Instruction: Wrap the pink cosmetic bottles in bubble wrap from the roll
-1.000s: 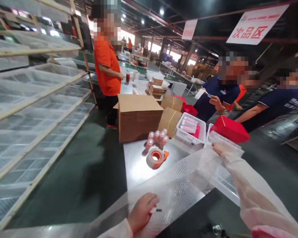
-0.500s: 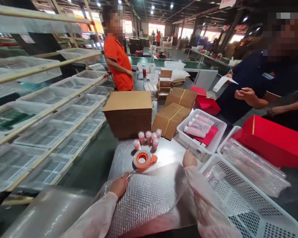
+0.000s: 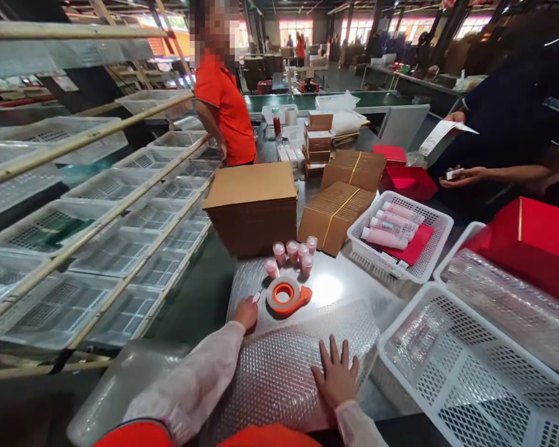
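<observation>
A sheet of bubble wrap [image 3: 284,366] lies on the metal table in front of me. My right hand [image 3: 338,375] rests flat on its right part, fingers spread and holding nothing. By the sheet's upper left edge, my left hand [image 3: 246,313] is closed on a small, pale, slim object [image 3: 256,297], too small to name. Just to the right of that hand lies an orange tape dispenser with a roll of clear tape [image 3: 274,298]. Behind it stand several small pink containers with clear tops [image 3: 292,251].
Brown cardboard sheets [image 3: 251,205] are stacked behind the containers, beside banded cardboard [image 3: 338,214]. A white basket [image 3: 442,239] with pink tubes [image 3: 391,230] and a larger basket [image 3: 475,397] stand right. Racks of trays [image 3: 107,254] line the left. A co-worker [image 3: 507,130] holds paper.
My right hand has moved from the sheet's far right corner onto its surface, flattening the curled wrap. My left hand has shifted up beside the tape dispenser. The whole view has turned slightly.
</observation>
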A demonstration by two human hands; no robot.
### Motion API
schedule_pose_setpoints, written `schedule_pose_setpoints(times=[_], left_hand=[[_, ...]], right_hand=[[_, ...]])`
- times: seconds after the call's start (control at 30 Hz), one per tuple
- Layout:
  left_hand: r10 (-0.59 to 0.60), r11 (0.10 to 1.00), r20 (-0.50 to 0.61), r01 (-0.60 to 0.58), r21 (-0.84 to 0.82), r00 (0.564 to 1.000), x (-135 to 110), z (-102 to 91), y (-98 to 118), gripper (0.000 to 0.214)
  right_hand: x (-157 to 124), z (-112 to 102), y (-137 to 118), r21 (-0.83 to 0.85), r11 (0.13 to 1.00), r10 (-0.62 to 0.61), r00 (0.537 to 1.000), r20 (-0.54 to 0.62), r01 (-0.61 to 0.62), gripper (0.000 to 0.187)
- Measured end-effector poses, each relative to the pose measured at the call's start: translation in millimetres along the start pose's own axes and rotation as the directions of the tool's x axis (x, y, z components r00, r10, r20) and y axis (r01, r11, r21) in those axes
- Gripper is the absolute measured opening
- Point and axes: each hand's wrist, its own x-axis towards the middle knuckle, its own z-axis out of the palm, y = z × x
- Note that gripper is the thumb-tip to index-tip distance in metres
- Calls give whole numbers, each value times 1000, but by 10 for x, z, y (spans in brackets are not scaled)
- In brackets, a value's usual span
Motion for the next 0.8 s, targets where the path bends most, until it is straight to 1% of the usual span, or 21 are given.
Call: schedule_pose_setpoints(times=[0.07,0.1,0.13,0.17,0.2,0.23,0.27,0.3,0.33,0.37,0.4,0.43,0.47,0.53,0.6,0.63,0.67,0.7,0.8], left_hand=[[-5,1000,-69,6,14,998,81,-38,66,36],[22,1000,-110,-21,11,994,94,-40,111,38],[91,996,-149,-92,-2,985,91,-23,163,40],[204,977,-176,-210,-17,963,78,17,223,40],[352,931,-184,-363,-27,918,59,83,290,39],[504,856,-175,-517,-33,846,40,171,360,39],[628,768,-155,-640,-33,762,25,276,432,43],[707,698,-129,-715,-27,695,18,389,502,47],[741,665,-104,-747,-17,663,20,499,568,50],[749,659,-92,-752,-7,657,29,599,627,52],[743,665,-91,-747,-4,663,42,681,678,50],[738,671,-95,-741,-6,669,57,742,723,48],[743,664,-97,-747,-15,662,70,781,764,47],[782,614,-94,-788,-51,616,86,803,863,46],[827,550,-77,-830,-95,557,103,774,1040,45],[843,524,-70,-844,-112,533,119,748,1177,44],[853,509,-63,-852,-121,518,145,718,1351,43],[856,505,-58,-855,-120,514,181,684,1559,41],[857,508,-58,-858,-79,513,353,541,2288,37]], right_hand=[[37,-107,92,11,1000,17,1000,-25,-16,65],[64,-170,120,19,999,38,998,-47,-37,64],[96,-230,138,28,997,73,995,-70,-71,62],[133,-286,147,38,993,118,989,-88,-115,61],[172,-333,151,47,986,162,982,-98,-158,60],[211,-373,152,53,979,201,974,-103,-197,60],[246,-403,153,55,974,226,969,-103,-221,60],[273,-424,154,52,971,236,966,-101,-232,60],[291,-437,158,43,972,235,967,-96,-232,59],[297,-442,163,32,975,224,971,-89,-222,59],[293,-442,170,21,978,209,975,-79,-208,58],[280,-439,178,12,981,195,979,-68,-194,58],[261,-434,186,8,983,182,982,-55,-182,58],[213,-431,197,12,986,167,985,-32,-167,58],[170,-443,197,23,986,166,986,-24,-165,58],[154,-453,193,28,986,166,986,-23,-165,58],[142,-465,189,31,985,167,986,-21,-167,59],[136,-475,185,34,985,168,986,-19,-167,59],[140,-481,208,50,986,163,987,-14,-162,59]])
